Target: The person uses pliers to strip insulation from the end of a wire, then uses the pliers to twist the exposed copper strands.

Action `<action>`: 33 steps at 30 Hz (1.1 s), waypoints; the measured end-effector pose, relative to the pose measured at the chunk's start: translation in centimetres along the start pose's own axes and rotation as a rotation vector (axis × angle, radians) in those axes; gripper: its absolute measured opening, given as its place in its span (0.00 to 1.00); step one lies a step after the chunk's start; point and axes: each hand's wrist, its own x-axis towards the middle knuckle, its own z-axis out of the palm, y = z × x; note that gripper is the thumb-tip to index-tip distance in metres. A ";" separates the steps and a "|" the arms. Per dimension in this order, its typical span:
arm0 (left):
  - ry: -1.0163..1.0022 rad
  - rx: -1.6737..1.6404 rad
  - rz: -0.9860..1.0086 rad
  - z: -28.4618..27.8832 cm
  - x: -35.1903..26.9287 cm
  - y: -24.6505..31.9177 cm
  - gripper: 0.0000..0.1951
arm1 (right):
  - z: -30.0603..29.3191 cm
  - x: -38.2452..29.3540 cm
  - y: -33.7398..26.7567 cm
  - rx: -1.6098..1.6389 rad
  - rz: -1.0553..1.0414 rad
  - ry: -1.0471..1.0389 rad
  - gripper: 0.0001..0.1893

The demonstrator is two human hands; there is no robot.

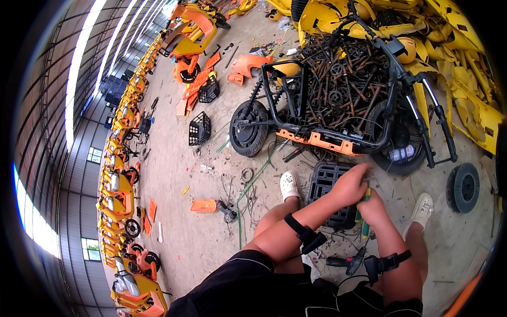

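My right hand [371, 206] is closed around a hand tool with green-and-yellow handles [365, 230], probably pliers; its jaws are hidden. Just above it, my left hand [350, 184] reaches forward with thumb and fingers apart. Its blurred fingertips are near the lower tube of a stripped black electric scooter frame [374, 147]; whether they touch it I cannot tell. An orange plastic strip [317, 142] runs along that tube. Under my left forearm lies a black plastic crate [323, 178]. A cordless drill [348, 261] rests on the floor between my legs.
Behind the frame is a heap of rusty metal parts [336, 79]. Yellow body panels [471, 95] pile up at right. A loose wheel [465, 188] lies beside my right foot. A second power tool [226, 212], a green strap [253, 180] and wire scraps lie to the left.
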 end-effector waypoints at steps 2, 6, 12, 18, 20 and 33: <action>0.000 -0.001 0.002 0.0 0.0 0.0 0.27 | 0.0 0.0 -0.1 0.005 0.006 -0.004 0.19; -0.008 0.002 -0.007 0.0 -0.1 0.2 0.27 | -0.1 -0.4 -0.5 -0.009 0.017 -0.010 0.20; -0.018 0.026 -0.017 -0.3 0.0 0.6 0.26 | 0.0 0.0 0.0 -0.010 0.006 -0.002 0.20; -0.001 0.024 -0.008 -0.4 -0.1 0.6 0.25 | 0.0 0.2 0.3 0.006 0.003 -0.006 0.20; 0.009 0.040 -0.002 -0.2 -0.2 -0.1 0.24 | -0.2 -0.4 -0.8 -0.004 0.043 -0.026 0.20; 0.003 0.044 -0.013 -0.3 0.0 0.2 0.23 | 0.0 0.0 -0.3 0.000 0.010 -0.003 0.21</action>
